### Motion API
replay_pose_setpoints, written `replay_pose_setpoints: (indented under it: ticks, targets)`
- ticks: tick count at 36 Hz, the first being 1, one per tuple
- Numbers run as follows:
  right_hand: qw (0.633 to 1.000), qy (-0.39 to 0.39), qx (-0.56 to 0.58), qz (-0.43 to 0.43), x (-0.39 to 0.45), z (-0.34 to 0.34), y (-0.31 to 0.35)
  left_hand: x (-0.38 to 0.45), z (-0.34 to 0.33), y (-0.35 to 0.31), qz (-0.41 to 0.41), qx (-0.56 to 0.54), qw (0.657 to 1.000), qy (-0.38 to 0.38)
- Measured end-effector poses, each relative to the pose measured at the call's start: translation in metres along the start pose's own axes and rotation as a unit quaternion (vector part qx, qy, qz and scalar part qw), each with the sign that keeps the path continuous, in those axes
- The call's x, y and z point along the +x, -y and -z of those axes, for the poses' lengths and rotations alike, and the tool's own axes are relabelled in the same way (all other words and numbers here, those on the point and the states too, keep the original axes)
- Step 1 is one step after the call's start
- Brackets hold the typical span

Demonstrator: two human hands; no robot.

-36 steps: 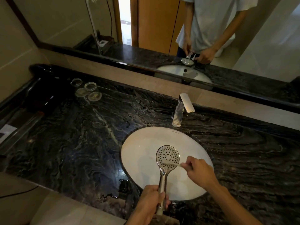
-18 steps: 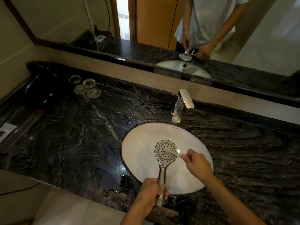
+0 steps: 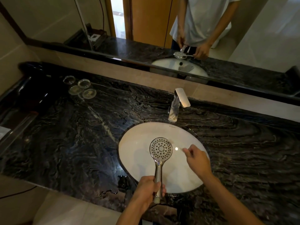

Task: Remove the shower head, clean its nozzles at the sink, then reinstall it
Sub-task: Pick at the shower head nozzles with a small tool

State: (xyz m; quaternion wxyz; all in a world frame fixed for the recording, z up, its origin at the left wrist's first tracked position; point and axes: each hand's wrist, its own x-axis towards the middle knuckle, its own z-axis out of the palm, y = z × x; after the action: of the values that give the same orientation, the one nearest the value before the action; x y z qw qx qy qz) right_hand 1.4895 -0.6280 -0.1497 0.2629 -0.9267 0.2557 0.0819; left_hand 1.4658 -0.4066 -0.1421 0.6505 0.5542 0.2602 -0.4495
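A chrome shower head (image 3: 160,149) is held over the white oval sink (image 3: 138,143), its round face of dark nozzles turned up towards me. My left hand (image 3: 148,190) is wrapped around the lower end of its handle. My right hand (image 3: 197,159) hovers to the right of the face, fingers pinched on a thin pale tool (image 3: 178,146) that is blurred. The tool's far end seems to reach the upper right rim of the shower head. No water runs from the chrome faucet (image 3: 176,104) behind the sink.
The sink is set in a dark veined stone counter (image 3: 73,135) with small puddles near its front edge (image 3: 123,184). Several round glass dishes (image 3: 81,88) sit at the back left. A wall mirror (image 3: 146,30) runs above the counter. A dark tray (image 3: 24,95) lies far left.
My right hand has drawn back to the right, off the nozzle face, taking the thin tool towards the rim. The left hand keeps the same grip on the handle.
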Motion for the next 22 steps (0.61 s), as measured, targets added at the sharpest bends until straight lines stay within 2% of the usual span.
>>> replay_pose_setpoints:
  ticks: [2,6,11,16,19,22]
  targets:
    - [1.000,-0.002,0.006,-0.007,0.008,0.002,0.002,-0.002,0.002,-0.001,-0.008,-0.001,1.000,0.009]
    - [0.998,0.060,0.002,-0.012,-0.002,-0.008,-0.002,-0.006,0.001,-0.007,-0.032,-0.008,0.999,0.030]
    - [0.990,0.006,0.117,-0.083,-0.010,-0.010,-0.015,-0.005,0.001,-0.015,-0.040,-0.016,0.999,0.022]
    - [0.981,-0.020,0.192,-0.030,0.000,0.011,0.008,-0.006,0.003,-0.013,-0.030,-0.009,0.999,0.014]
    - [0.991,0.002,0.130,0.012,0.010,0.017,0.024,-0.003,0.001,-0.012,-0.026,0.002,1.000,0.016]
    - [0.997,0.022,0.076,0.005,0.012,0.014,0.028,-0.003,-0.001,-0.014,-0.031,0.001,0.999,0.018]
